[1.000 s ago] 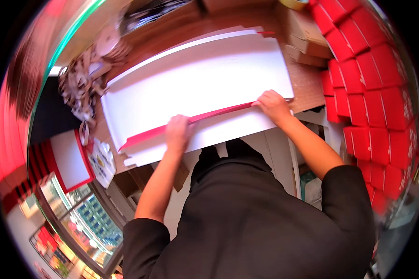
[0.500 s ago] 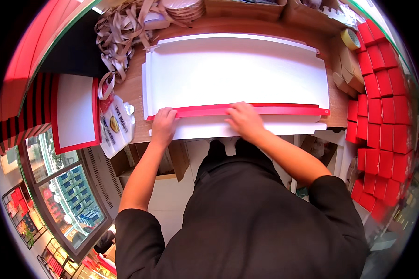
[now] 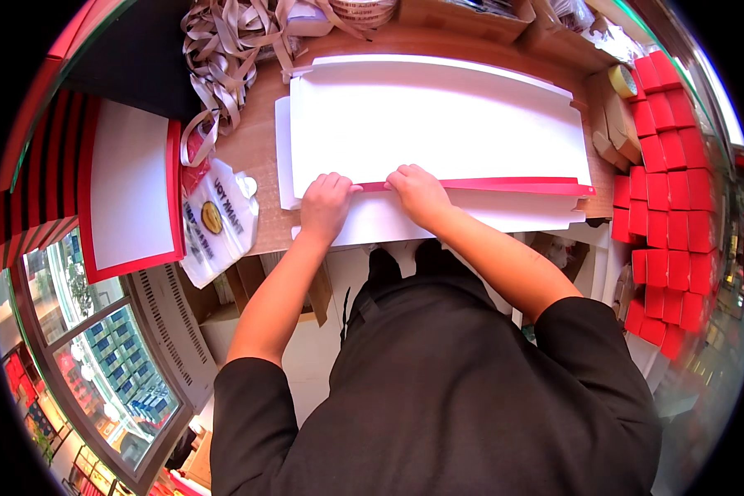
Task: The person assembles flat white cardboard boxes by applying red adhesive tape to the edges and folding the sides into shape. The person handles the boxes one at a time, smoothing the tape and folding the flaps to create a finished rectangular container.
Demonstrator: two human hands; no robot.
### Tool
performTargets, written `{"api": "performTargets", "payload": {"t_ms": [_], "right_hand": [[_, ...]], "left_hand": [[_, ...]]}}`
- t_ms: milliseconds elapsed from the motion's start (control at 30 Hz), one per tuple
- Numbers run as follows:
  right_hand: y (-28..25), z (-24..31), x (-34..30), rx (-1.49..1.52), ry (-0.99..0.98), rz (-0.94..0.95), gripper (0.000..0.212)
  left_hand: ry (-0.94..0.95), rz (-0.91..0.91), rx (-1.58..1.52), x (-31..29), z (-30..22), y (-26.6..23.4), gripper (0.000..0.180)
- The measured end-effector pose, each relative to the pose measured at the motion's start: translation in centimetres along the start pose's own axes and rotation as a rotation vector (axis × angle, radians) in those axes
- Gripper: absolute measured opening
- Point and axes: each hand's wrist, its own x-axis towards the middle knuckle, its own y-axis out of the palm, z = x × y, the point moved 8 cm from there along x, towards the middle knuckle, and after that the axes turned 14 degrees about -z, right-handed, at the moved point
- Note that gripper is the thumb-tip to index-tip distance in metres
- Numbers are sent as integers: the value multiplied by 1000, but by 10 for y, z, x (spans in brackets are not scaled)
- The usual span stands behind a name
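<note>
A left hand (image 3: 328, 201) and right hand (image 3: 419, 193) held a red strip (image 3: 512, 184) across a white sheet (image 3: 438, 120); tangled beige ribbons (image 3: 233, 56) lay left of the sheet, stacked red boxes (image 3: 668, 190) to its right.

This looks like the packing corner of a shop. A brown wood-topped desk (image 3: 260, 157) carries a large flat white cardboard blank with a red strip (image 3: 430, 116). A tangle of beige fabric straps (image 3: 217, 62) lies at the far left corner, an open brown cardboard carton (image 3: 446, 23) stands along the far edge, and a yellowish tape roll (image 3: 622, 81) sits near the far right corner. Past the right edge rise stacked small red boxes (image 3: 678, 211); by the left edge hangs a printed white plastic bag (image 3: 233, 217). Lower left, a large brown-framed window (image 3: 112, 372) shows rows of blue goods.
</note>
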Motion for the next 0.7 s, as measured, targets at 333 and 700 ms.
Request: {"api": "performTargets", "payload": {"t_ms": [333, 700], "right_hand": [[2, -2, -1, -9, 68, 20, 15], [7, -10, 7, 5, 87, 32, 14]], "left_hand": [[14, 32, 113, 1, 4, -14, 25], [-51, 123, 204, 7, 25, -7, 19]]}}
